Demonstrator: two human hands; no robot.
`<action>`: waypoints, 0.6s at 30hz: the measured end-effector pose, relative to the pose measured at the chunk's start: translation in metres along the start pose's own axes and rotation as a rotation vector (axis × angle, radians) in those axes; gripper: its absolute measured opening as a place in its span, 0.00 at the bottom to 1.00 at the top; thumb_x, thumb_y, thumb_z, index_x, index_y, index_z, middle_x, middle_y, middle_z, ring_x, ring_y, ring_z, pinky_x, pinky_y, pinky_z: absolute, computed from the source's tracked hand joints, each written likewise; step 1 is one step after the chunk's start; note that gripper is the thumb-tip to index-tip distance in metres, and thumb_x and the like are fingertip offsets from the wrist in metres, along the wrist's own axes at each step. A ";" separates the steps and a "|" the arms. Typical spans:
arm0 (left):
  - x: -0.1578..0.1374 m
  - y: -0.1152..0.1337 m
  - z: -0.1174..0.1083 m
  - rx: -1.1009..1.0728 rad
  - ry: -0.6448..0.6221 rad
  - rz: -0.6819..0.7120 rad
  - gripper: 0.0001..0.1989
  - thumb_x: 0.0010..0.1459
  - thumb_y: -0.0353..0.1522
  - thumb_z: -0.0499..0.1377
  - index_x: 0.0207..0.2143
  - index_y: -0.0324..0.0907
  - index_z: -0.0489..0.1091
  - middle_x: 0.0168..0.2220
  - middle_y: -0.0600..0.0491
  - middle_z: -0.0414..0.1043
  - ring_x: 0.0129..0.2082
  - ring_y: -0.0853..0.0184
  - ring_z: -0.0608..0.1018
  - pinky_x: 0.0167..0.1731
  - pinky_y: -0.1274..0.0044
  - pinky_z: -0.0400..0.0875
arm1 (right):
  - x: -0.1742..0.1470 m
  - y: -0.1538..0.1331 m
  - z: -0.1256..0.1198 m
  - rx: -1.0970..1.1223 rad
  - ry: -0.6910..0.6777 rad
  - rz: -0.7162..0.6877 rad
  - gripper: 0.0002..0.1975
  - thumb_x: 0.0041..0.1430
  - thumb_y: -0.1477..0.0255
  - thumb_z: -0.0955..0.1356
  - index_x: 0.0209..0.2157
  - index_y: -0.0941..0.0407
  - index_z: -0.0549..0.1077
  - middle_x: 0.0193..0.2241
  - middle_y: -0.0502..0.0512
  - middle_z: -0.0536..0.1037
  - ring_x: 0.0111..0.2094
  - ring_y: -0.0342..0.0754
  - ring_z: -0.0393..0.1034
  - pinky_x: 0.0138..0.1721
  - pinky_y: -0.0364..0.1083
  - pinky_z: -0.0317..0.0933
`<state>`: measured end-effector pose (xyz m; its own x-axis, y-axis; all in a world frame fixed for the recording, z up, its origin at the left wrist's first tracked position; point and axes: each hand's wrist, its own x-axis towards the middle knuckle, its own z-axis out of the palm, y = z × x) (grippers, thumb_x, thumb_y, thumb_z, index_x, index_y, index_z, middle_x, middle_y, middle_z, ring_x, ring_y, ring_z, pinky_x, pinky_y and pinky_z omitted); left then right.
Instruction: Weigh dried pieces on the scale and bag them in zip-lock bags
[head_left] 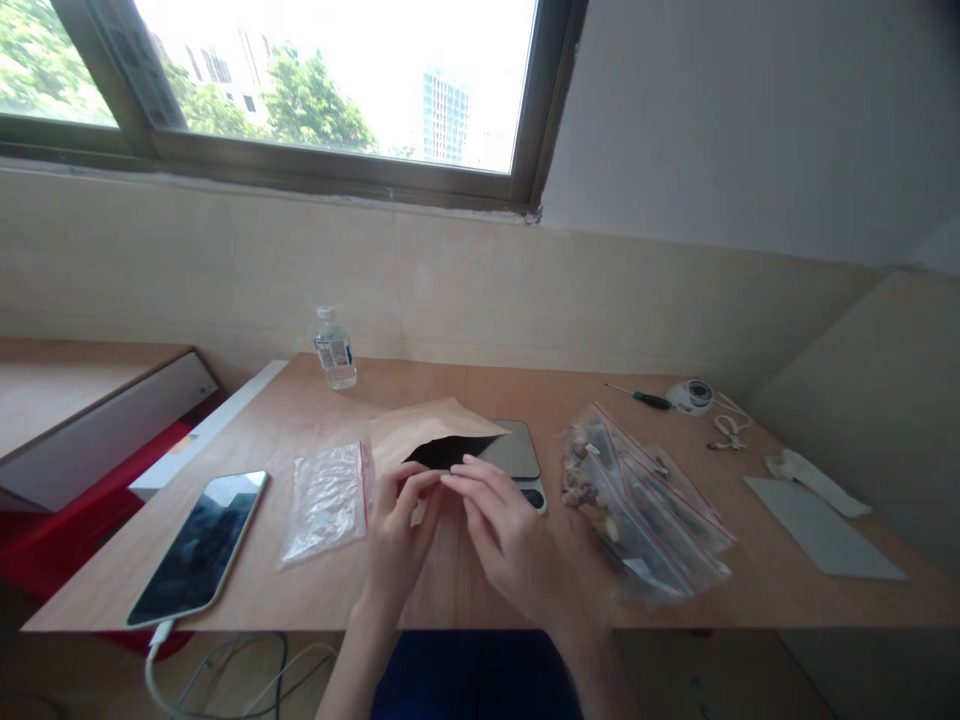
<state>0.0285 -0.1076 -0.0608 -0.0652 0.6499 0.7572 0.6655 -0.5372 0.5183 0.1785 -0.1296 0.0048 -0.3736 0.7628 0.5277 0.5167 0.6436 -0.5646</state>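
Note:
A brown paper bag (431,418) lies in front of me, its mouth gaping toward me with a dark inside. My left hand (401,520) has its fingers bent and pinched at the near lip of the bag. From the other side, my right hand (514,535) meets it there, fingertips together on the same lip. The fingertips of both hands nearly touch, and the pinched edge is mostly hidden behind them. Partly under the bag's right side is a kitchen scale (517,450) with a round dial or button at its front.
Left of the bag are a clear zip bag (326,503), a phone (202,545) on a charging cable and a water bottle (335,350). To the right lie several filled zip bags (637,510), a screwdriver (651,400), a white dome camera (691,396) and a white sheet (821,530).

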 end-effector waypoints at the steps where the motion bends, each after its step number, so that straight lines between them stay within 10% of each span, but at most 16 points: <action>1: -0.002 0.001 0.000 0.020 0.040 -0.009 0.07 0.58 0.28 0.56 0.39 0.45 0.69 0.38 0.52 0.63 0.31 0.70 0.71 0.29 0.77 0.71 | 0.003 0.001 0.002 -0.032 -0.045 -0.025 0.20 0.62 0.80 0.56 0.52 0.53 0.67 0.51 0.56 0.71 0.58 0.48 0.60 0.57 0.53 0.59; 6: 0.005 0.006 -0.007 0.166 0.238 -0.091 0.16 0.54 0.31 0.60 0.46 0.44 0.66 0.46 0.47 0.61 0.41 0.63 0.70 0.34 0.73 0.69 | 0.007 0.004 0.013 -0.098 -0.134 -0.033 0.20 0.61 0.82 0.55 0.51 0.57 0.66 0.49 0.58 0.73 0.55 0.48 0.64 0.57 0.54 0.59; 10: 0.023 0.002 -0.018 0.349 0.126 -0.138 0.18 0.55 0.32 0.59 0.50 0.46 0.66 0.50 0.46 0.64 0.47 0.57 0.69 0.43 0.66 0.63 | 0.006 0.008 0.019 -0.155 -0.128 0.041 0.17 0.63 0.79 0.56 0.50 0.60 0.67 0.48 0.60 0.74 0.53 0.50 0.66 0.56 0.54 0.60; 14: 0.043 -0.012 -0.026 0.343 -0.107 -0.093 0.07 0.56 0.33 0.58 0.37 0.50 0.73 0.36 0.55 0.76 0.34 0.63 0.75 0.35 0.74 0.63 | 0.005 0.004 0.019 -0.228 -0.222 0.078 0.16 0.64 0.79 0.56 0.47 0.59 0.70 0.43 0.60 0.77 0.48 0.51 0.70 0.52 0.51 0.62; 18: 0.055 -0.012 -0.022 0.326 -0.030 -0.181 0.06 0.56 0.36 0.58 0.35 0.51 0.75 0.27 0.59 0.76 0.24 0.68 0.75 0.22 0.79 0.58 | 0.012 -0.007 0.018 -0.322 -0.377 0.175 0.15 0.63 0.81 0.57 0.41 0.57 0.72 0.35 0.59 0.79 0.37 0.52 0.75 0.35 0.45 0.68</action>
<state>0.0009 -0.0773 -0.0170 -0.1849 0.7367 0.6505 0.8471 -0.2161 0.4855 0.1567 -0.1237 0.0039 -0.4813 0.8645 0.1452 0.7843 0.4986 -0.3691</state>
